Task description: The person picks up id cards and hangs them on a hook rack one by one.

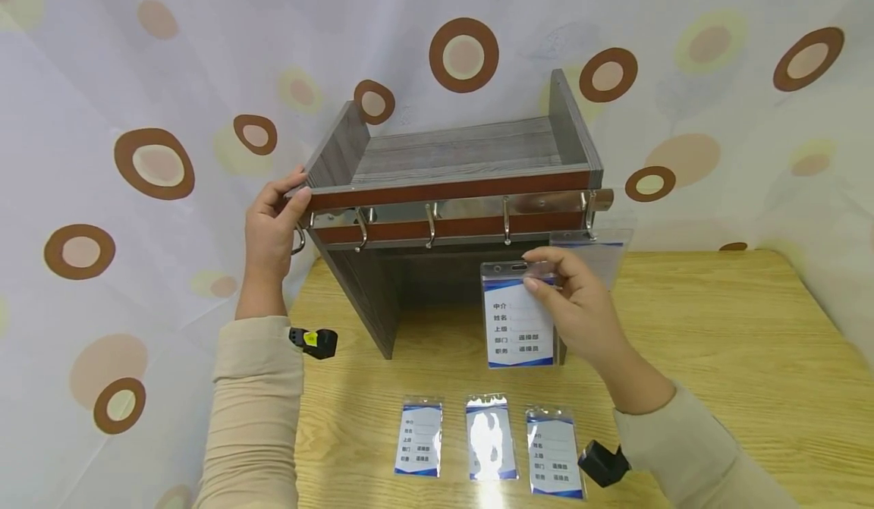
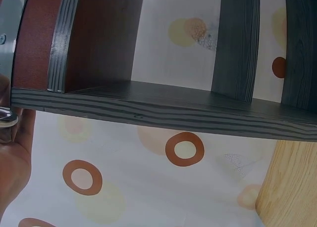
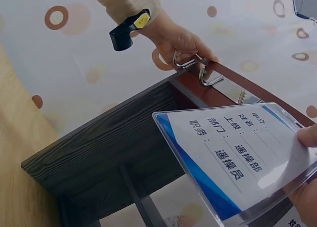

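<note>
In the head view my right hand [image 1: 573,296] pinches a badge holder [image 1: 519,319] by its top right corner, just below the hook rail [image 1: 464,207]. The holder is clear plastic around a white card with blue edges and printed lines. Another badge holder [image 1: 604,255] hangs from the rightmost hook, partly behind my right hand. My left hand [image 1: 269,224] grips the left front corner of the grey wooden shelf [image 1: 454,149], thumb on the front and fingers behind. Beside it is the leftmost hook [image 1: 298,240]. In the right wrist view the held badge card fills the foreground.
Three more badge holders lie in a row on the wooden table [image 1: 717,357]: a left one [image 1: 419,439], a glare-covered middle one [image 1: 490,439] and a right one [image 1: 555,454]. Several metal hooks project from the rail. A patterned cloth [image 1: 273,54] hangs behind the shelf.
</note>
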### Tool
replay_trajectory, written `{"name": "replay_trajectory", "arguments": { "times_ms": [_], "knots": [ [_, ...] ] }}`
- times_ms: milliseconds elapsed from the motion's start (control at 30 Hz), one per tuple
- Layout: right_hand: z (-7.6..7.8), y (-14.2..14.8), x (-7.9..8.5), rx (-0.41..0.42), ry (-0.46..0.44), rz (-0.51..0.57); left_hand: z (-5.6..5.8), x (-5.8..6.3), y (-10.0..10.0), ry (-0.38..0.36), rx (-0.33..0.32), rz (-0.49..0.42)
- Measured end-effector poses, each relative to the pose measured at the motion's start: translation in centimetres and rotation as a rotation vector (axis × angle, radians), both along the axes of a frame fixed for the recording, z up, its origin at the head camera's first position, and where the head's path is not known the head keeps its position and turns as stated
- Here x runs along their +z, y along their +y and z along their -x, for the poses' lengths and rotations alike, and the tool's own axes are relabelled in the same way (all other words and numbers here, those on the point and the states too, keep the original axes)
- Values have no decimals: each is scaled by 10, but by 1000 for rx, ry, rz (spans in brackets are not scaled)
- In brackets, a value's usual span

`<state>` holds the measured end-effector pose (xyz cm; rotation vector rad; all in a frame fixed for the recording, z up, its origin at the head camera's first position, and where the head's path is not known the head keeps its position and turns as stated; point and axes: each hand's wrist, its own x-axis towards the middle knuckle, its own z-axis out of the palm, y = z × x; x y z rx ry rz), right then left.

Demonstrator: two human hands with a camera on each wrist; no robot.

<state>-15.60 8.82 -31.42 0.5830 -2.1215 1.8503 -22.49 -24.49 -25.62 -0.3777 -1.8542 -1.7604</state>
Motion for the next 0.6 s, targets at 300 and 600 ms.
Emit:
{"name": "replay_trajectory", "arguments": {
  "times_ms": [300, 600],
  "knots": [
    [8, -9, 6, 25, 57, 32, 0, -1, 1, -8, 22, 24],
    [12, -11, 10, 11, 81, 40, 1, 0, 4, -16, 31, 35]
  ]
}}
